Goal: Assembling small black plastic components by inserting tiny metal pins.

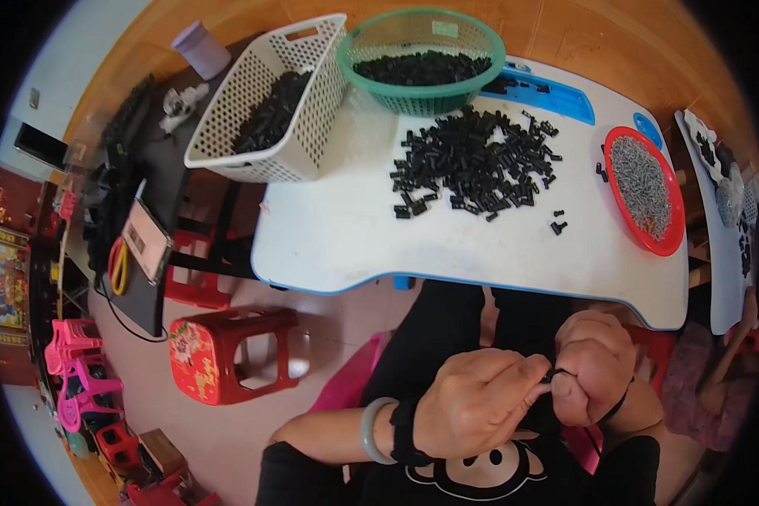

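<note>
Over my lap, both hands meet with fingertips pressed together. My left hand (481, 403) is closed in a pinch on a small black plastic part (551, 375). From the other side my right hand (594, 367) is closed on the same part, its fingers curled around it. Most of the part is hidden by the fingers. Beyond my hands, a heap of small black plastic parts (472, 160) lies on the white table (337, 244). A red oval tray (680, 221) at the table's right holds many small silvery metal pieces (641, 185).
A white perforated basket (312, 126) and a green colander (420, 103) hold more black parts at the back. Beside them lies a blue tray (565, 103). A phone (148, 240) stands on the dark table at left; a red stool (196, 363) is below. Another person (708, 388) sits at right.
</note>
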Demonstrator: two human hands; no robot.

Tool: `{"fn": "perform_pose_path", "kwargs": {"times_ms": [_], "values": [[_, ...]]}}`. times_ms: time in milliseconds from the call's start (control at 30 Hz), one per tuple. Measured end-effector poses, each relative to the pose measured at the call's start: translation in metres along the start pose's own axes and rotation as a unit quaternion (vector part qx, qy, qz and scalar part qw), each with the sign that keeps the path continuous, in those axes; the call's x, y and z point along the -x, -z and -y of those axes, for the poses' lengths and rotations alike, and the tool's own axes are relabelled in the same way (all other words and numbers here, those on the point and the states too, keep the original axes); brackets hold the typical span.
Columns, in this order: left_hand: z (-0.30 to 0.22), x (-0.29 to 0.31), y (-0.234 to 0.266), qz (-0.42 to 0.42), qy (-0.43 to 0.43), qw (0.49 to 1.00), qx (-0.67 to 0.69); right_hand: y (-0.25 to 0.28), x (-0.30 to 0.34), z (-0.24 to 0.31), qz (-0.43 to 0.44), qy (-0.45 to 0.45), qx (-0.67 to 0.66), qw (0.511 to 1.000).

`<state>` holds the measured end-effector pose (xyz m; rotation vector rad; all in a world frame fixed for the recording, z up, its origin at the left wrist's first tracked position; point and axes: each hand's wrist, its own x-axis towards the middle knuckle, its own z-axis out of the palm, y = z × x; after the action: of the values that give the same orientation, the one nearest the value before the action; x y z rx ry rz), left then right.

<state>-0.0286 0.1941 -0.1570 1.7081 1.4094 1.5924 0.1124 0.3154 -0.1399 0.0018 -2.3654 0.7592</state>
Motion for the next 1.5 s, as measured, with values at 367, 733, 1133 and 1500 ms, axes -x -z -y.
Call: {"fn": "perform_pose_path", "kwargs": {"times_ms": [367, 733, 1133, 1500], "values": [[-0.003, 0.0, -0.01, -0.021, 0.026, 0.999, -0.02, -0.006, 0.009, 0.003, -0.121, -0.089, -0.102, 0.983], [-0.004, -0.005, 0.003, 0.005, 0.025, 0.999, -0.027, 0.01, 0.004, 0.004, 0.002, -0.031, -0.023, 0.999], [0.006, 0.0, 0.0, 0.01, -0.047, 0.995, -0.09, 0.019, -0.007, 0.011, 0.064, -0.015, 0.121, 0.99], [0.004, -0.001, 0.001, 0.011, -0.028, 0.997, -0.075, 0.016, -0.007, 0.005, 0.117, -0.035, 0.054, 0.991]]}}
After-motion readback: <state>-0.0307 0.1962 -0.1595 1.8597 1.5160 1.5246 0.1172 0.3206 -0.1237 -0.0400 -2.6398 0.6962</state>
